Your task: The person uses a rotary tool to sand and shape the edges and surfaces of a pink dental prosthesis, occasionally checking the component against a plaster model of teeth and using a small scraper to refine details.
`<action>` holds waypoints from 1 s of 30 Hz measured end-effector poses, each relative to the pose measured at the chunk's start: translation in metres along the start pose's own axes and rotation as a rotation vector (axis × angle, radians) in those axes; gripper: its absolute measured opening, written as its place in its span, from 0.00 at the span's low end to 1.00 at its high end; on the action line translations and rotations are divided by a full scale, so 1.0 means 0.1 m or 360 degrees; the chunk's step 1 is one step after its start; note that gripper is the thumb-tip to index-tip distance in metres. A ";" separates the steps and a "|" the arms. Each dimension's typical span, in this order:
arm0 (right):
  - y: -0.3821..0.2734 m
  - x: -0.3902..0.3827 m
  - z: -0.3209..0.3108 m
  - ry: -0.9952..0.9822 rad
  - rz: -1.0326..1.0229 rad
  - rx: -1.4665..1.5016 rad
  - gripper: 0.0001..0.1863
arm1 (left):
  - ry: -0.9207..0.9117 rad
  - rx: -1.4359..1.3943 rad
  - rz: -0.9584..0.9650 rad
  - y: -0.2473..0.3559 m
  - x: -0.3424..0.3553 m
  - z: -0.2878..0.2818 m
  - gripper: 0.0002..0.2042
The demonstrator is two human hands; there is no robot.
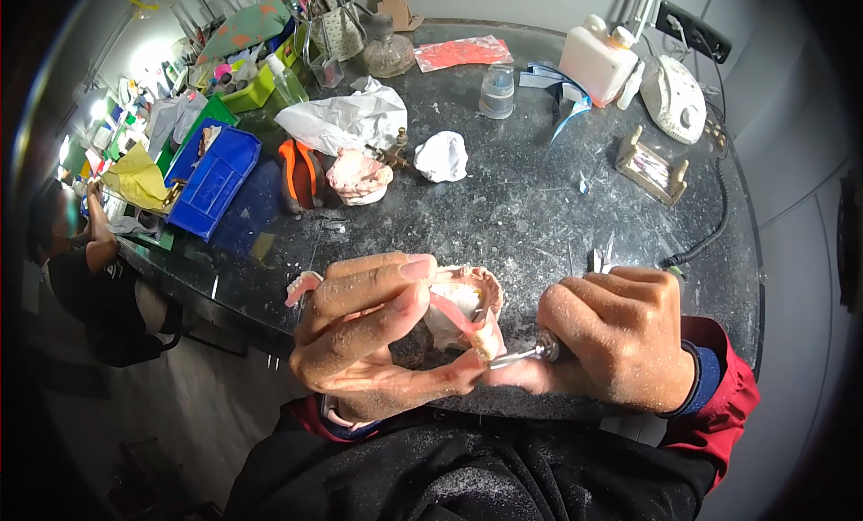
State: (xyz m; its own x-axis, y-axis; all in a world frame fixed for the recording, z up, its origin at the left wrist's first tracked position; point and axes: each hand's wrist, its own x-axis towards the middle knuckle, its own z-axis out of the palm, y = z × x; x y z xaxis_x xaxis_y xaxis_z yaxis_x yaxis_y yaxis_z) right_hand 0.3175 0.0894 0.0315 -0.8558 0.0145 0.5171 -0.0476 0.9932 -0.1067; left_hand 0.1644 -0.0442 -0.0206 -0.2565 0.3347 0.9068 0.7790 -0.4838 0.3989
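Note:
My left hand (369, 341) is closed on a pink denture (460, 314), its thumb and fingers pinching the curved base, with pale teeth at the near end. In my right hand (620, 337) is a metal handpiece (544, 346); its slim bright tip meets the denture's toothed end. My right thumb lies just under that tip. A plaster dental model (481, 283) sits behind the denture, partly hidden by my left fingers. Left of my left hand shows a pink piece with teeth (304, 287); whether it joins the held denture I cannot tell.
White dust covers the dark bench (530, 206). Farther back are a pink model (358, 178), a white plaster piece (441, 156), orange-handled pliers (299, 172), and a blue bin (216, 179). A white control box (674, 98) with a coiled cord stands right. Another person (90, 269) sits left.

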 end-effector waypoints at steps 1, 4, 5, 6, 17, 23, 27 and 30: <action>-0.01 0.01 0.00 0.0009 -0.0015 0.0007 0.23 | -0.0037 0.0042 0.0002 0.01 0.00 -0.03 0.31; -0.02 0.01 0.00 0.0081 0.0080 0.0088 0.30 | -0.0042 -0.0063 0.0073 0.00 0.06 -0.01 0.31; 0.01 0.01 -0.01 0.0056 0.0084 0.0084 0.30 | -0.0039 -0.0128 0.0081 -0.01 0.06 0.01 0.30; 0.03 0.02 -0.01 0.0030 0.0088 0.0080 0.30 | -0.0045 -0.0052 0.0024 0.02 0.05 0.01 0.30; 0.03 0.04 -0.04 -0.0023 -0.0098 0.0152 0.25 | 0.0028 0.0026 0.0028 0.06 0.06 0.03 0.30; 0.05 0.07 -0.08 0.0050 0.0005 0.0355 0.27 | -0.0016 0.0023 0.0071 0.08 0.07 0.02 0.30; 0.04 0.06 -0.12 0.0079 0.0054 0.0617 0.22 | 0.0026 0.0049 0.0102 0.12 0.09 0.06 0.31; 0.03 0.07 -0.17 -0.0030 0.0142 0.0760 0.17 | -0.0026 0.0071 0.0092 0.10 0.08 0.05 0.31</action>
State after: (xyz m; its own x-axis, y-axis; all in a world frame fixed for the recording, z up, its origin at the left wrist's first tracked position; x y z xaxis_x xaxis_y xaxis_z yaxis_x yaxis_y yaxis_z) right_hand 0.3202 0.0942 0.0498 -0.8762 0.0911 0.4733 -0.2006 0.8240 -0.5299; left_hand 0.1733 -0.0422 -0.0102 -0.2017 0.3205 0.9255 0.8169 -0.4664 0.3395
